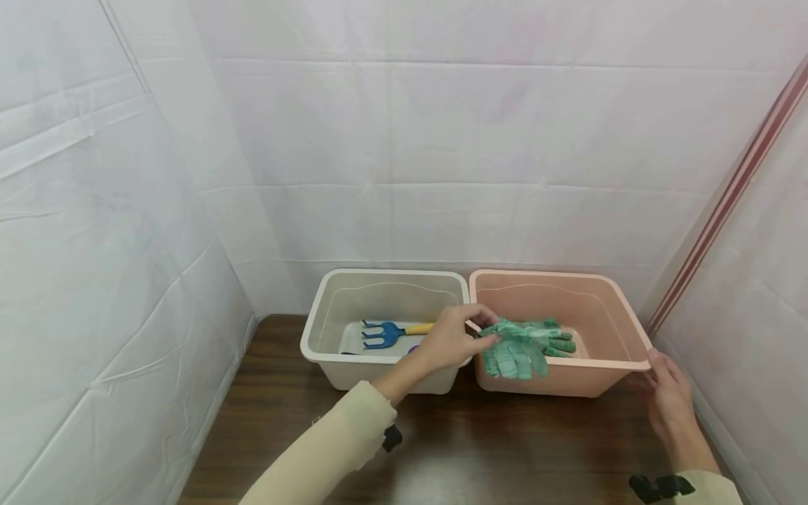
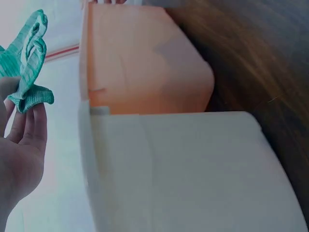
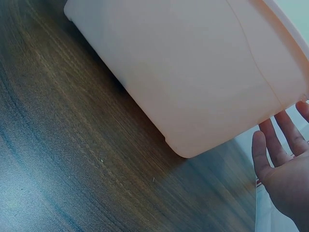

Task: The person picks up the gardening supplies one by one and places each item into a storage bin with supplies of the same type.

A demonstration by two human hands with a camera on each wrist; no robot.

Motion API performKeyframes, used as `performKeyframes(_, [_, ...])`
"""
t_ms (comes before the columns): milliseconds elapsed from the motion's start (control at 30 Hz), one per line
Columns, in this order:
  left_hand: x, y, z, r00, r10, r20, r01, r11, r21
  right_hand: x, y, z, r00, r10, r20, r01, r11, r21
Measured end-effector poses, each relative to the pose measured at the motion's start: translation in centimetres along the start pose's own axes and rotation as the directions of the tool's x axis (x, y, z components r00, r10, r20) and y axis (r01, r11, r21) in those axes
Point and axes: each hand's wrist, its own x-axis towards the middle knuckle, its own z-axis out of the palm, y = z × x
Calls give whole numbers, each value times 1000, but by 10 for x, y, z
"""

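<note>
My left hand [image 1: 451, 337] pinches the cuff of a green work glove [image 1: 514, 359] between thumb and fingers, over the near left rim of the pink bin [image 1: 609, 363]. In the left wrist view the glove [image 2: 31, 72] stands above rim height. More green glove fingers [image 1: 558, 344] show behind it, over the bin's inside. At the bin's near right corner my right hand [image 1: 670, 393] holds the rim, with fingers [image 3: 285, 133] under its lip in the right wrist view.
Left of the pink bin stands a white bin [image 1: 328, 358] holding a blue hand rake [image 1: 386, 334] with a yellow handle; a purple item beside it is partly covered by my left arm. Both stand on a dark wooden table [image 1: 480, 449]. White sheeting [image 1: 391, 140] hangs behind and on both sides.
</note>
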Motion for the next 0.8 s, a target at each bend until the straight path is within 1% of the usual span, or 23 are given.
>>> performKeyframes(133, [9,2,-4,1000,-6,-25,7,1000,19,1,0,-1,1000,4,2,-4,1000,-8])
performKeyframes(267, [17,4,-5,999,-24,-47,27,998,49,1,1,-2,1000,13,1,-13,1000,-6])
performKeyframes(433, [28,4,-1,996,-44,-74,50,996,80,2,0,-3,1000,20,1,-20,1000,-2])
performKeyframes(533, [34,1,1,996,-47,-81,54,995,83,2,0,-2,1000,22,-10,-22,1000,-19])
performKeyframes(667, [43,-2,3,995,-36,-91,43,996,82,2,0,-2,999,26,-24,-27,999,-36])
performKeyframes(800, [48,-4,5,994,-37,-102,46,995,86,2,0,-3,1000,17,-17,-18,1000,-16])
